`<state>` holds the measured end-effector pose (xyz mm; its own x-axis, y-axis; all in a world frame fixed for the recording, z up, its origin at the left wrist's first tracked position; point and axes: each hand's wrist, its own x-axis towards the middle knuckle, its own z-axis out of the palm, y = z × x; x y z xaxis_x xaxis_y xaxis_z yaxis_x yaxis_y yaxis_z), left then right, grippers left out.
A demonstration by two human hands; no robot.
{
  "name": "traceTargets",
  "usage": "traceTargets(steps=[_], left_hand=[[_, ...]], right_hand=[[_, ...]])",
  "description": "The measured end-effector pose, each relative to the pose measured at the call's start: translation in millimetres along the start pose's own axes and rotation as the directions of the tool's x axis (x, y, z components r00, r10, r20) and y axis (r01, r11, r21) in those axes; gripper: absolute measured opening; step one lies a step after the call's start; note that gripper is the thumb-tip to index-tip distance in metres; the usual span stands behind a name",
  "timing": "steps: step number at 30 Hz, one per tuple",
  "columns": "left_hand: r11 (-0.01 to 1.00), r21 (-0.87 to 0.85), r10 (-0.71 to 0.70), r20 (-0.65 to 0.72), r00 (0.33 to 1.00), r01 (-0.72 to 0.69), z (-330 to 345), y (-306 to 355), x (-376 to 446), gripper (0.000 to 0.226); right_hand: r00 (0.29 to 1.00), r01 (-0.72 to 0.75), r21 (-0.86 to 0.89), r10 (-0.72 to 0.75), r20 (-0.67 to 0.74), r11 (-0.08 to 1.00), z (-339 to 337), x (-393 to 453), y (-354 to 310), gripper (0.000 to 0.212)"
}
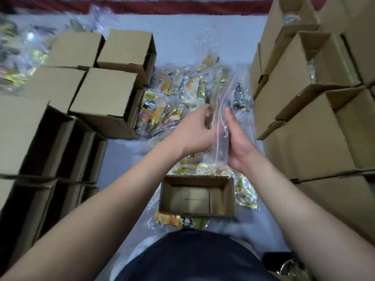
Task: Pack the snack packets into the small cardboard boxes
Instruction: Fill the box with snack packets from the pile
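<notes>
- L hand fingers curled, pinching one side of a clear zip bag; R hand fingers flat & together, pressed on its other side.
- Bag held upright betw. both hands, above the snack packets heaped in clear plastic on the floor; bag contents unclear.
- Small open box just below the hands, w/ nothing inside.
- Closed boxes stood left, more stacked right, some w/ flaps up.

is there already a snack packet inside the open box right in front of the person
No, the small open brown cardboard box shows only its bare cardboard floor, while the gold and yellow snack packets lie on the surface around it.
</notes>
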<state>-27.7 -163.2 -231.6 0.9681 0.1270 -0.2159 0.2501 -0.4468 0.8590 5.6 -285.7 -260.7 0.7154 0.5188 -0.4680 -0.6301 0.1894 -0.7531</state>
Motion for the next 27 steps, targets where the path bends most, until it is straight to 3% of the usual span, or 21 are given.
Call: traceTargets(steps=[2,4,6,8,10,13,14,16,18,22,27], left_hand=[[0.972,0.225,0.069,-0.026,0.997,-0.061,-6.4,1.2,-10.4,0.036],[0.913,0.402,0.083,-0.012,0.996,-0.071,-15.0,-3.6,-19.1,0.053],[0.922,0.377,0.058,0.098,0.993,-0.091,-24.8,-13.0,-28.8,0.07],[0.968,0.247,-0.001,0.211,0.977,-0.052,-36.3,-33.1,-42.5,0.075],[0.969,0.245,-0.081,0.224,0.971,0.024,-42.2,-62.1,-56.8,0.066],[0.932,0.338,-0.208,0.204,0.957,0.13,-30.1,-106.9,-77.9,0.056],[0.931,0.326,-0.238,0.209,0.949,0.162,-21.2,-119.7,-83.1,0.052],[0.947,0.199,-0.289,0.19,0.938,0.251,-5.1,-139.4,-90.2,0.039],[0.948,0.023,-0.318,0.154,0.935,0.319,3.6,-151.5,-93.9,0.031],[0.953,-0.009,-0.297,0.172,0.939,0.303,2.0,-158.9,-93.3,0.043],[0.957,-0.01,-0.286,0.154,0.946,0.291,6.4,-160.6,-86.0,0.037]], right_hand=[[0.999,-0.017,0.052,0.015,0.045,0.999,9.3,-2.4,1.8,0.047],[0.997,-0.022,0.001,0.022,0.068,1.0,11.5,-8.0,4.4,0.04],[0.999,-0.036,-0.087,0.04,0.036,0.996,6.4,-14.9,7.1,0.027],[0.995,-0.093,-0.149,0.095,0.007,0.984,-1.4,-22.4,7.3,0.031],[0.991,-0.119,-0.223,0.13,0.035,0.968,-10.0,-30.9,3.1,0.032],[0.981,-0.037,-0.463,0.121,0.153,0.886,-23.1,-40.1,0.0,0.041],[0.97,0.008,-0.583,0.136,0.202,0.812,-23.4,-42.2,0.4,0.044],[0.93,0.15,-0.815,0.199,0.308,0.559,-17.2,-42.9,2.1,0.045],[0.87,0.26,-0.907,0.328,0.369,0.33,-4.8,-41.2,7.7,0.042],[0.804,0.311,-0.942,0.565,0.188,-0.129,5.6,-29.1,33.7,0.066],[0.796,0.327,-0.902,0.597,0.101,-0.284,11.9,-3.6,70.4,0.064]])
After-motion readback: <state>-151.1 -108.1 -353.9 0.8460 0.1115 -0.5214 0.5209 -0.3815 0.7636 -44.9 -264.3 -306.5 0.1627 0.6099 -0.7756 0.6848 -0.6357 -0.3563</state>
